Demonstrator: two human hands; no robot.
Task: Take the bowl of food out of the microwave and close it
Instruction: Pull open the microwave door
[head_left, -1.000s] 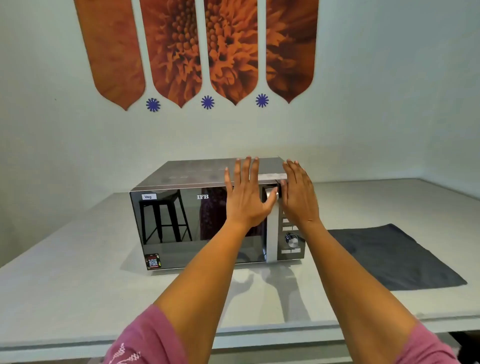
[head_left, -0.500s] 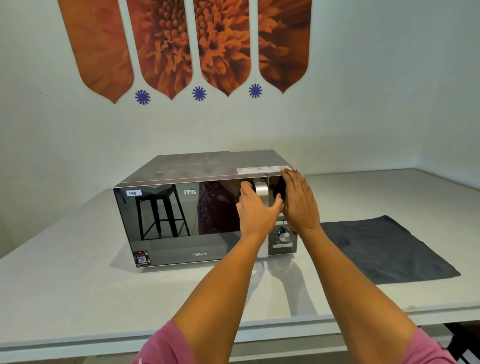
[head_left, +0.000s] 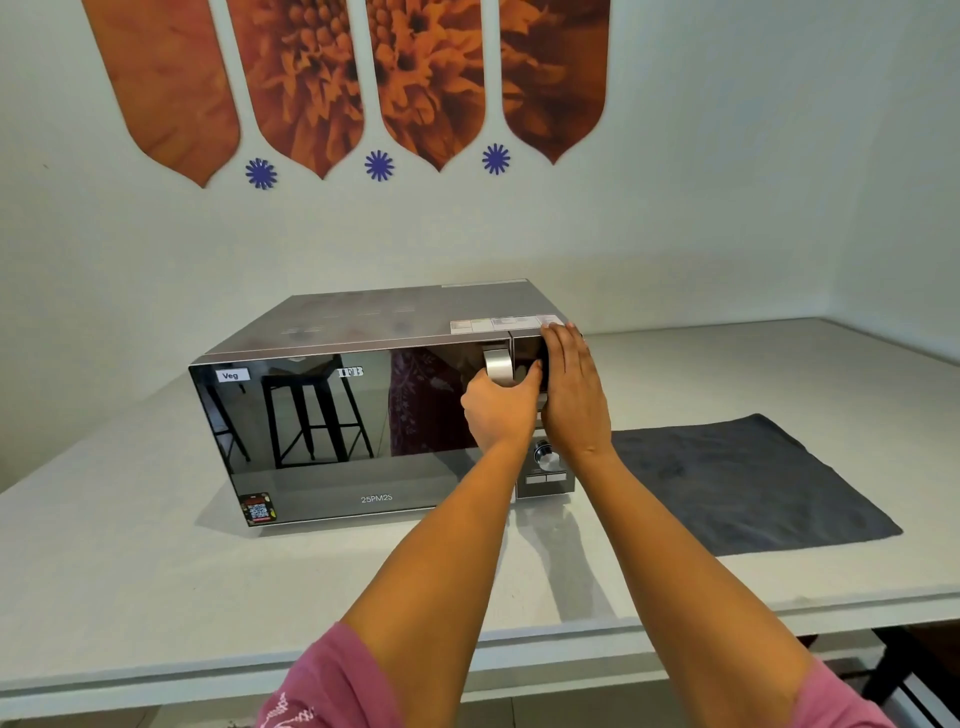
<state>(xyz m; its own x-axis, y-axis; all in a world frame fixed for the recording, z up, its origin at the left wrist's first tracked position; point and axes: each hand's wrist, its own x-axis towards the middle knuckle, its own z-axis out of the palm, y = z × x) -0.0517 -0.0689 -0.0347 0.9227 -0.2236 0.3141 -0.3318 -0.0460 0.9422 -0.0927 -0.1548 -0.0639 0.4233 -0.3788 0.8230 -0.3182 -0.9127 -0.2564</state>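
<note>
A silver microwave (head_left: 358, 322) with a dark mirrored door (head_left: 332, 441) stands on the white table; the door is closed. My left hand (head_left: 496, 410) is wrapped around the silver vertical door handle (head_left: 500, 366) at the door's right edge. My right hand (head_left: 571, 395) lies flat, fingers together, against the control panel (head_left: 545, 475) at the microwave's right front corner. The bowl of food is hidden behind the mirrored door.
A dark grey cloth mat (head_left: 748, 483) lies on the white table (head_left: 130, 571) to the right of the microwave. The wall stands close behind the microwave. The table's front edge (head_left: 519, 654) runs just below my forearms.
My left hand went from flat and open in front of the door to closed around the door handle. My right hand stayed pressed on the control panel. The view moved closer.
</note>
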